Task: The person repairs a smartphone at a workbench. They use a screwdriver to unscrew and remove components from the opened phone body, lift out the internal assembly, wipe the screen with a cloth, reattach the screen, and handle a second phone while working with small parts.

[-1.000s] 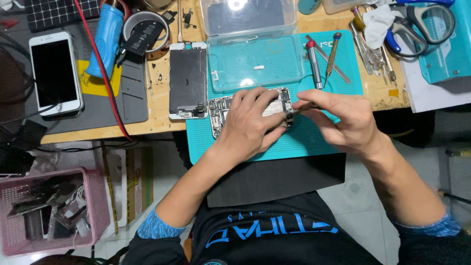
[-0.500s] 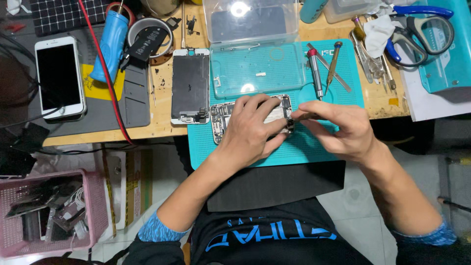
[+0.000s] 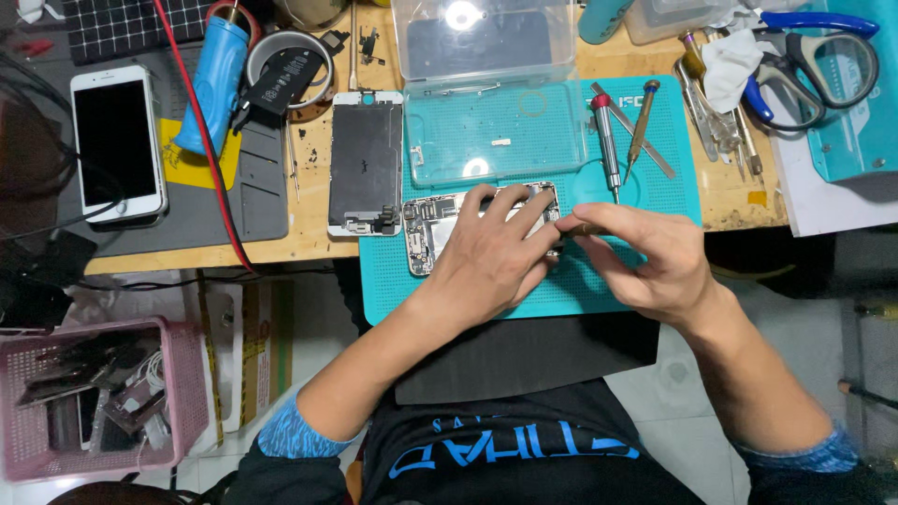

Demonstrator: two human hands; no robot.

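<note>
A: Report the position of the opened phone body.

B: I see it flat on the teal work mat, at the mat's left half, mostly under my left hand. Its circuit side faces up; only its left end and top edge show.

A: Surroundings?

B: The mat sits on the wooden counter. Just left of the body lies a detached screen panel, face up. Above it, a clear plastic tray. Two screwdrivers lie on the mat's upper right. A white phone rests on a grey pad well to the left; scissors at far right. A pink basket stands on the floor below.

A: Grip state?

B: Left grip: fingers spread, pressing down on the body. Right hand: fingertips pinched together at the body's right edge. I cannot tell what they pinch.
</note>
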